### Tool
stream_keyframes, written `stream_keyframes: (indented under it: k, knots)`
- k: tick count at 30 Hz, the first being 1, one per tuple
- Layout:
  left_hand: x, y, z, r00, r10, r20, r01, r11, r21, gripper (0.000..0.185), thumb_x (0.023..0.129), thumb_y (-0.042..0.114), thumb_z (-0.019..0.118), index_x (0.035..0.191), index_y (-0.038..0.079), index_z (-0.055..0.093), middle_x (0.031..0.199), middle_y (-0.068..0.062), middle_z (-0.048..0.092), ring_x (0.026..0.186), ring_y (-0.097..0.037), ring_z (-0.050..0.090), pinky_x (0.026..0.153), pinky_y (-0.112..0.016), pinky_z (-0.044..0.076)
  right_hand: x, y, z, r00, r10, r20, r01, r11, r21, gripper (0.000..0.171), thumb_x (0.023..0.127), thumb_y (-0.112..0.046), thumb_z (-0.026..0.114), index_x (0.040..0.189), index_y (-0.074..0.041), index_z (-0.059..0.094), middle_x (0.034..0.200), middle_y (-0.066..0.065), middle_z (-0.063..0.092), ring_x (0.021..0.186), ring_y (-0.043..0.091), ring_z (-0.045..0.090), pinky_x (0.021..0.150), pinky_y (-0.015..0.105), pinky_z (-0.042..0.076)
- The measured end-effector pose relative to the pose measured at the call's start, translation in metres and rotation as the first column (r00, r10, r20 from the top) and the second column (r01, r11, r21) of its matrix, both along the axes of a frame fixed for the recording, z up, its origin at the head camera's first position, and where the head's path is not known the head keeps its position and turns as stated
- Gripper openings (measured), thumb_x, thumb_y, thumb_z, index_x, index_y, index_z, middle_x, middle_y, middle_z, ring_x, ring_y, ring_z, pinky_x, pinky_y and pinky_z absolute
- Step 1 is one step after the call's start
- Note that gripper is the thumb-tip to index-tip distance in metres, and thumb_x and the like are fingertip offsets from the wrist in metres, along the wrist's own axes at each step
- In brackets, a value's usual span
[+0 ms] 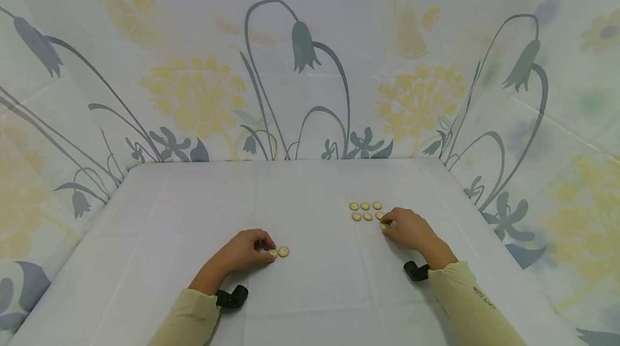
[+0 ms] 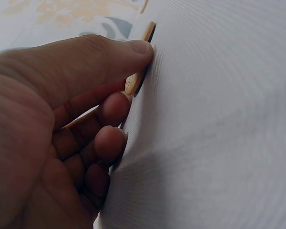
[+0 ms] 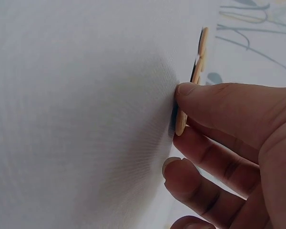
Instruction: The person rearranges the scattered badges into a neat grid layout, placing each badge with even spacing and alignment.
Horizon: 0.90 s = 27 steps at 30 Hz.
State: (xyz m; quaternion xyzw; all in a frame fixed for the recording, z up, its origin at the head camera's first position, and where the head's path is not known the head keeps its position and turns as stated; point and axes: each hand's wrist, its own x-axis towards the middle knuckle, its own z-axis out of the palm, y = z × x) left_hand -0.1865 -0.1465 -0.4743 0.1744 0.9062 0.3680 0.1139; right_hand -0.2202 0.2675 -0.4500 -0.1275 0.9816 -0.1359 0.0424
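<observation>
Nearest, left hand (image 1: 247,252) low on the white table (image 1: 194,217), fingers curled, thumb and fingertips pinching a cream button (image 1: 273,253) flat against the cloth. Just beside that button, on the side away from the hand, a second loose button (image 1: 283,251). Farther across the table, right hand (image 1: 409,230) likewise curled, thumb and forefinger nipping another button (image 1: 384,226) at the table surface. Just beyond this hand, a cluster of buttons (image 1: 365,210) in two short rows. Behind the table, a flower-printed backdrop (image 1: 300,66).
</observation>
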Motion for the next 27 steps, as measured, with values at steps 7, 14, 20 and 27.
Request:
stream_keyframes:
  k: [7, 14, 20, 27]
  knots:
    - [0.001, 0.001, 0.003, 1.000, -0.001, 0.007, 0.000, 1.000, 0.005, 0.015, 0.080, 0.026, 0.079, 0.091, 0.021, 0.070, 0.086, 0.006, 0.060, 0.077, -0.013, 0.050, 0.067, -0.027, 0.042, 0.002, 0.001, 0.000, 1.000, 0.002, -0.014, -0.002, 1.000, 0.002, 0.023, 0.086, -0.020, 0.070, 0.106, -0.010, 0.072, 0.102, 0.003, 0.068, 0.097, 0.026, 0.064, 0.082, 0.046, 0.051]
    - [0.000, 0.001, 0.002, 1.000, 0.003, 0.011, -0.003, 1.000, 0.007, 0.016, 0.080, 0.026, 0.079, 0.091, 0.021, 0.070, 0.086, 0.006, 0.060, 0.077, -0.013, 0.050, 0.067, -0.027, 0.042, 0.005, -0.002, 0.003, 0.999, 0.004, -0.034, -0.004, 1.000, 0.008, 0.025, 0.087, -0.021, 0.068, 0.109, -0.009, 0.072, 0.103, 0.004, 0.067, 0.099, 0.028, 0.064, 0.084, 0.048, 0.050]
    - [0.000, 0.001, 0.001, 1.000, -0.001, 0.008, 0.001, 1.000, 0.011, 0.016, 0.080, 0.026, 0.080, 0.091, 0.021, 0.070, 0.087, 0.006, 0.060, 0.077, -0.013, 0.050, 0.067, -0.027, 0.042, 0.006, -0.006, 0.005, 0.999, 0.017, -0.045, -0.016, 1.000, 0.011, 0.027, 0.088, -0.020, 0.065, 0.112, -0.009, 0.071, 0.109, 0.007, 0.067, 0.104, 0.031, 0.063, 0.086, 0.049, 0.050]
    - [0.000, 0.000, 0.000, 1.000, -0.003, 0.004, 0.003, 1.000, 0.015, 0.016, 0.079, 0.026, 0.080, 0.090, 0.021, 0.070, 0.086, 0.006, 0.060, 0.077, -0.013, 0.050, 0.067, -0.026, 0.042, 0.006, -0.014, 0.005, 1.000, 0.010, -0.024, -0.010, 1.000, 0.002, 0.027, 0.087, -0.020, 0.065, 0.111, -0.009, 0.071, 0.115, 0.010, 0.066, 0.109, 0.033, 0.061, 0.091, 0.051, 0.048]
